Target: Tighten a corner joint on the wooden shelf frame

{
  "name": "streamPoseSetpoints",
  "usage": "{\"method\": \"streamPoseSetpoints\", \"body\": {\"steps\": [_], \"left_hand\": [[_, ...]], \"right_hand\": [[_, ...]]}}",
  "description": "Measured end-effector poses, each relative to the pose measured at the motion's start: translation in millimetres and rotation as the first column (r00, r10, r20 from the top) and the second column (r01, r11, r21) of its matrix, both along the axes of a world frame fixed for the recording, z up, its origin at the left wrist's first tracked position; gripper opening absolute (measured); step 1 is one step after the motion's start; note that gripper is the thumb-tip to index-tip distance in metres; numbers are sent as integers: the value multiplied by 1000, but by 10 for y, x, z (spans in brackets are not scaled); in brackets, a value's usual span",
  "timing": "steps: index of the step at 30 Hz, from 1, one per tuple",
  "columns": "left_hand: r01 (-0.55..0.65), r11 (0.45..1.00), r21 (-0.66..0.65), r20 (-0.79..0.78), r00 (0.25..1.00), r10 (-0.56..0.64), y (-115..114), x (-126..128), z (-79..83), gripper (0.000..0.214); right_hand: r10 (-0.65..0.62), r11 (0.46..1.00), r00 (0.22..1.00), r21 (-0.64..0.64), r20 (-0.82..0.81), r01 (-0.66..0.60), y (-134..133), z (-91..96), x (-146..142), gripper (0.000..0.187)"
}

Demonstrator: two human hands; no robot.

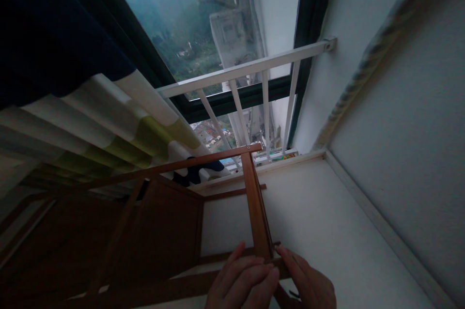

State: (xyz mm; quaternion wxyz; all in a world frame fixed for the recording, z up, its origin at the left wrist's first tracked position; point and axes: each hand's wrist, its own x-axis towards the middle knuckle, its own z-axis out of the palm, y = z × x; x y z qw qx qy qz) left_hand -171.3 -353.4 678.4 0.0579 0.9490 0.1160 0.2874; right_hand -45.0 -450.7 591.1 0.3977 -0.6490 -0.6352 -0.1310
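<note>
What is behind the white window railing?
Behind the white railing, through the glass: misty green hills, a pale building and low rooftops. The striped curtain covers the window's left part.

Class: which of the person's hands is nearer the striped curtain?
Left. The left hand sits on the curtain side of the wooden post; the right hand lies beyond it.

There is just the one view, from the person's head, tilted so the room leans. It looks forward and down over both hands (271,282) at the bottom edge, close to the wooden frame (256,202). Farther off it faces the white window guard rail (247,69) and the window (189,23).
</note>
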Motion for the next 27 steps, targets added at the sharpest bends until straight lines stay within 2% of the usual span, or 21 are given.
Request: {"method": "streamPoseSetpoints", "body": {"steps": [4,7,12,23,27], "left_hand": [[16,999,-38,19,1000,-16,-23,18,-42,15],[20,993,-119,84,996,-10,-43,40,-82,10],[43,984,-172,83,996,-29,-30,47,-102,15],[149,952,-268,101,987,-126,59,64,-57,12],[157,953,-259,110,985,-132,77,65,-50,12]], "right_hand": [[-18,1000,1000,-8,-23,18,-37,-58,-12,54],[-19,999,1000,-45,-20,18,-66,-100,-18,54],[9,998,1000,-66,-21,-10,-108,-136,-18,57],[-16,999,997,-29,-72,14,-72,-61,-42,57],[-74,997,989,-16,-125,73,-60,-34,-93,55]]}}
